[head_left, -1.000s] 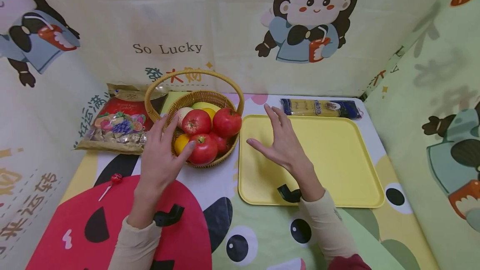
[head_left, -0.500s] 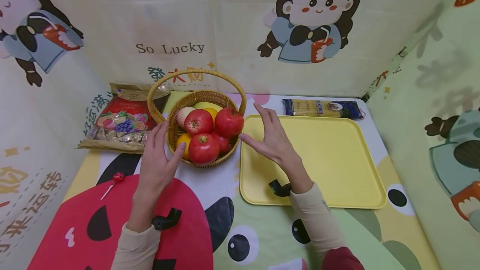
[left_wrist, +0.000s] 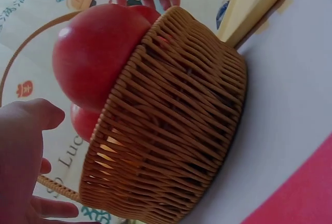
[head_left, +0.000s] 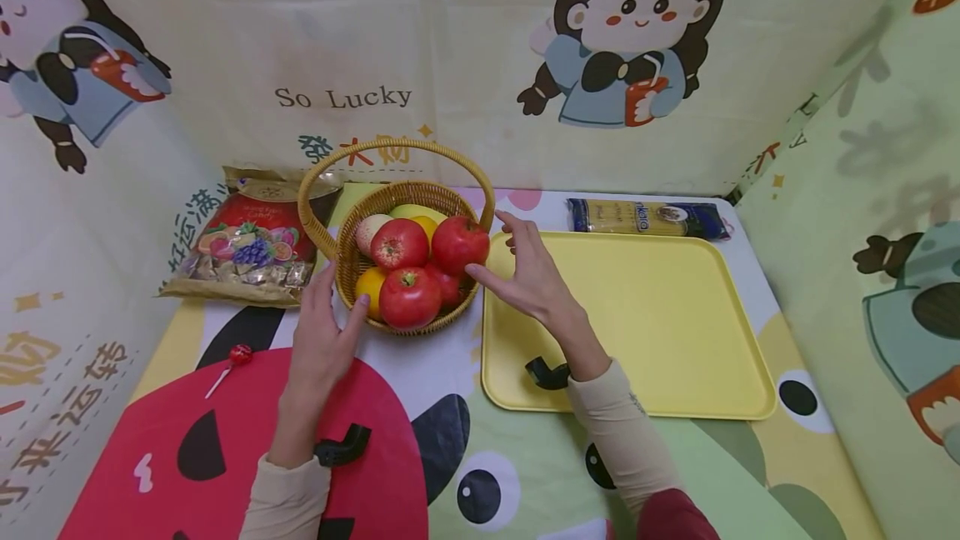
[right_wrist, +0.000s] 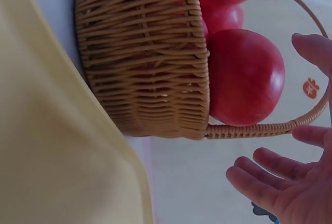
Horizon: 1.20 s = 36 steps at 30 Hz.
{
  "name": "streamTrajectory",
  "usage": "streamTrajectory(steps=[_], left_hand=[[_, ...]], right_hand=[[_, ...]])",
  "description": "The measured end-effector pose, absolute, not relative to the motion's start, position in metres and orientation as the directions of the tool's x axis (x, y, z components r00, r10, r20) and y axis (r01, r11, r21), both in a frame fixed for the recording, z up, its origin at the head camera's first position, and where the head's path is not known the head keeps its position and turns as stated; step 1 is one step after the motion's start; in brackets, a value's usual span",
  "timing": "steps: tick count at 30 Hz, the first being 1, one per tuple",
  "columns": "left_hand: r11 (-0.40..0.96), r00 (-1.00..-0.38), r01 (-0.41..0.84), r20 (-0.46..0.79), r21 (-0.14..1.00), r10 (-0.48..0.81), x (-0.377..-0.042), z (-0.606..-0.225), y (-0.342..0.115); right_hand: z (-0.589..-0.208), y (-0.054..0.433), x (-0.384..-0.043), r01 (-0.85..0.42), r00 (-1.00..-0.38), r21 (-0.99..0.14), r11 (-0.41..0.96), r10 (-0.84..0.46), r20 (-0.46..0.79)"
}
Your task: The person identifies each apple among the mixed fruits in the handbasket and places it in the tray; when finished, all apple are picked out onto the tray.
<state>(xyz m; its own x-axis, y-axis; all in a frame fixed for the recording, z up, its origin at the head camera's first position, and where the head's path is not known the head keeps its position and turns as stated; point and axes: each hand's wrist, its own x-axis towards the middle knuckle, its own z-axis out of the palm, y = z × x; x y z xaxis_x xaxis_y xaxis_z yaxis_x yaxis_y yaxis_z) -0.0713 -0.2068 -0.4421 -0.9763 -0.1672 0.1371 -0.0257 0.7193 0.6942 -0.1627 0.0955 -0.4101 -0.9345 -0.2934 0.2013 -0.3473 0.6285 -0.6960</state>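
"Flanking the basket (left_wrist: pixel 171 115), how do the hands stand?"

"Wide, both of them, thumbs apart from fingers. The left hand (head_left: pixel 318 348) is near the basket's front left rim, the right hand (head_left: pixel 534 277) at its right side, thumb just beside a red fruit (head_left: pixel 461 242). Whether any fingertip touches the wicker can't be told."

"And the room to move?"

"Some open cover in front of the basket's near edge. At right it's tight: the yellow tray (head_left: pixel 675 323) has its left edge just beside the basket. The candy bag (head_left: pixel 247 244) crowds the left side, and the handle (head_left: pixel 405 142) arches above the fruit."

"What differs from a second ago?"

"The right hand was over the tray; now it has come left to the basket. The left thumb no longer covers part of the front fruit. The basket itself hasn't shifted."

"The surroundings?"

"A printed cover on the bench (head_left: pixel 397 382), a lollipop (head_left: pixel 240 354) at left, a long packet (head_left: pixel 637 217) beyond the tray, and printed cloth (head_left: pixel 465 48) hanging behind."
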Motion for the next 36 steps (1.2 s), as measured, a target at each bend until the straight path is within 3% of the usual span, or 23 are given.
streamTrajectory(steps=[9, 27, 36], left_hand=[[0.711, -0.979, -0.033, 0.120, 0.702, -0.164, -0.072, -0.452, -0.206], [0.704, -0.970, -0.008, 0.165, 0.710, -0.177, -0.071, -0.463, -0.205], [0.703, -0.966, 0.002, 0.183, 0.711, -0.182, -0.071, -0.464, -0.206]], right_hand=[[-0.417, 0.078, -0.163, -0.232, -0.970, -0.791, 0.566, -0.199, 0.141], [-0.431, 0.049, -0.159, -0.145, -0.987, -0.815, 0.561, -0.023, 0.160], [-0.421, 0.040, -0.160, -0.027, -0.996, -0.845, 0.534, 0.054, 0.066]])
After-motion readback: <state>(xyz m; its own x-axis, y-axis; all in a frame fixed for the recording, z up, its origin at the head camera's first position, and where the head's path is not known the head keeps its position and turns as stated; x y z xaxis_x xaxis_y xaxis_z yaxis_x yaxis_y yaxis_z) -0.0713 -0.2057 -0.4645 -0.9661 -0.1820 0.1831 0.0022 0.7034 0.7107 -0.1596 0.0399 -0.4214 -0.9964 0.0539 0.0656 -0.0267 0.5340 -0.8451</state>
